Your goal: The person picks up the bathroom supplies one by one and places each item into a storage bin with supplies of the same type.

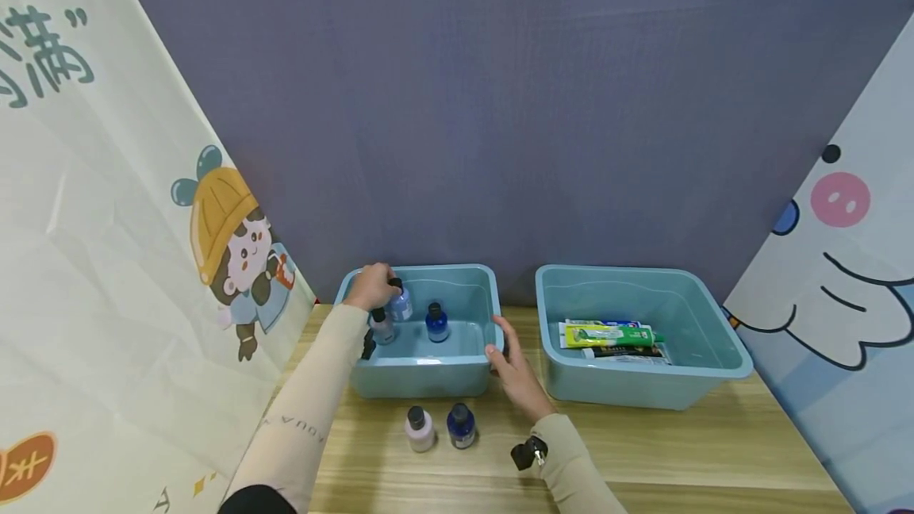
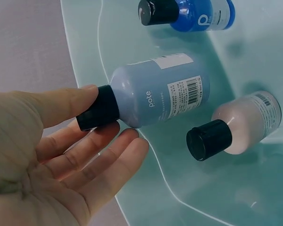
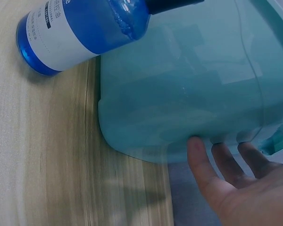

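In the head view, the left hand [image 1: 370,289] reaches into the pale teal left bin [image 1: 428,381], pinching the lavender-blue bottle [image 1: 403,309], which is inside the bin at its back left. Also inside the bin, a pinkish bottle [image 1: 383,330] stands at the left and a dark-blue bottle [image 1: 437,326] nearer the right. The right hand [image 1: 516,371] touches the bin's right side, fingers extended. A pale pink bottle [image 1: 420,431] and a deep-blue bottle [image 1: 462,428] stand on the wooden table [image 1: 685,458] in front of the bin; a second teal bin [image 1: 621,389] with toothpaste tubes [image 1: 607,337] stands to its right.

In the left wrist view, thumb and fingers grasp the lavender-blue bottle's black cap [image 2: 104,108]; whether its base touches the bin's floor cannot be told.

In the right wrist view, three unclenched fingers rest their tips against the bin's outer wall, and the deep-blue bottle stands near the bin's front.
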`<action>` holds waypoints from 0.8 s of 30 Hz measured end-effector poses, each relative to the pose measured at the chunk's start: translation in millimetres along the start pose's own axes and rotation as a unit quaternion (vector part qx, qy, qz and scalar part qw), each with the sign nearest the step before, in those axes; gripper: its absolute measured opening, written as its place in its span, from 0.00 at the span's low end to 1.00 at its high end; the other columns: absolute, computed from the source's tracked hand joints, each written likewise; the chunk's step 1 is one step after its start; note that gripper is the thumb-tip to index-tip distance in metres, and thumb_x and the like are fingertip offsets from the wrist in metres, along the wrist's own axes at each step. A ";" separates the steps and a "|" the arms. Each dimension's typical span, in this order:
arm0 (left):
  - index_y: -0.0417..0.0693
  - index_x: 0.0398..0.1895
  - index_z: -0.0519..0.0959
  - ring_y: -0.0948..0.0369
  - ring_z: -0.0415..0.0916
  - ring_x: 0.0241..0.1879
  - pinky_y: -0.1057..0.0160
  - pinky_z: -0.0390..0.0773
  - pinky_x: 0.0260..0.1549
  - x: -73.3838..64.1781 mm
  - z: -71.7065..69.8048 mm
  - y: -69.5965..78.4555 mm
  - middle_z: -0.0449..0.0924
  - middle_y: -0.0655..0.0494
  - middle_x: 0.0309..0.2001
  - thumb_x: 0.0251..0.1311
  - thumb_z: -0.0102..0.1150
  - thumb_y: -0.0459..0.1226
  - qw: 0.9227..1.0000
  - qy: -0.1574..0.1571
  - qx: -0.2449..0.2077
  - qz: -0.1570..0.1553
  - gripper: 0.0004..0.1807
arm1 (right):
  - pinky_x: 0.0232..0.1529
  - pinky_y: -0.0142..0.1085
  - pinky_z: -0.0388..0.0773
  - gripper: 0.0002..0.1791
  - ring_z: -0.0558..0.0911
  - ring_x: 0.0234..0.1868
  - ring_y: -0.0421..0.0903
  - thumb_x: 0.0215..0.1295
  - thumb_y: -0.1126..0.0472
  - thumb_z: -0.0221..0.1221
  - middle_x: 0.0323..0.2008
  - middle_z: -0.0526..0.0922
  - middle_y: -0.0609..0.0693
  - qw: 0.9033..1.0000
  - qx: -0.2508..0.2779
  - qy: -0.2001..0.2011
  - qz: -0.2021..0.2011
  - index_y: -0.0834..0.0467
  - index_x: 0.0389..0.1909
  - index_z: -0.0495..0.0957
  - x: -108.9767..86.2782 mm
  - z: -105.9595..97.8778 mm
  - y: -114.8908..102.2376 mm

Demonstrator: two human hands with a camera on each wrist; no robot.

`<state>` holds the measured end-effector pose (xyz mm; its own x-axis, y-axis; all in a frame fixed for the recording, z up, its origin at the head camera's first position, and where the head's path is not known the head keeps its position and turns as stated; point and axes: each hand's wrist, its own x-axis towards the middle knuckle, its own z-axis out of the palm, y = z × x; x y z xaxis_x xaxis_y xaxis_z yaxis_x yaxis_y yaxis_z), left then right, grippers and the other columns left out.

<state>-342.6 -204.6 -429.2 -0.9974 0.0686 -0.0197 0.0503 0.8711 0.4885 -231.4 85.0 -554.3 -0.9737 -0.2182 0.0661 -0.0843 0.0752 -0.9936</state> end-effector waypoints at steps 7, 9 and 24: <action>0.36 0.41 0.84 0.52 0.79 0.39 0.53 0.81 0.41 3.9 3.5 -0.6 0.85 0.42 0.42 0.63 0.68 0.32 1.000 -0.002 0.010 0.006 0.08 | 0.63 0.64 0.73 0.32 0.65 0.73 0.65 0.81 0.46 0.49 0.82 0.47 0.61 1.000 -0.005 0.003 -0.001 0.36 0.80 0.49 0.0 -0.1 0.0; 0.36 0.40 0.84 0.52 0.79 0.38 0.53 0.81 0.41 3.8 3.8 -0.6 0.85 0.42 0.42 0.62 0.68 0.32 1.000 -0.003 0.016 0.008 0.08 | 0.63 0.64 0.72 0.32 0.65 0.73 0.65 0.81 0.46 0.49 0.82 0.48 0.61 1.000 -0.006 0.005 -0.001 0.35 0.80 0.49 0.5 -0.2 0.5; 0.39 0.38 0.85 0.52 0.80 0.40 0.51 0.81 0.43 8.3 20.5 -12.2 0.86 0.45 0.42 0.61 0.69 0.34 0.998 -0.011 0.052 -0.026 0.07 | 0.63 0.63 0.73 0.31 0.66 0.72 0.65 0.81 0.46 0.48 0.82 0.49 0.60 1.000 -0.002 -0.009 -0.003 0.34 0.79 0.49 8.3 -5.8 0.9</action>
<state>-350.4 -204.7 -453.3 -0.9975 0.0313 -0.0630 0.0039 0.9192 0.3937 -240.8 88.9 -554.2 -0.9693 -0.2353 0.0708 -0.0914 0.0777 -0.9928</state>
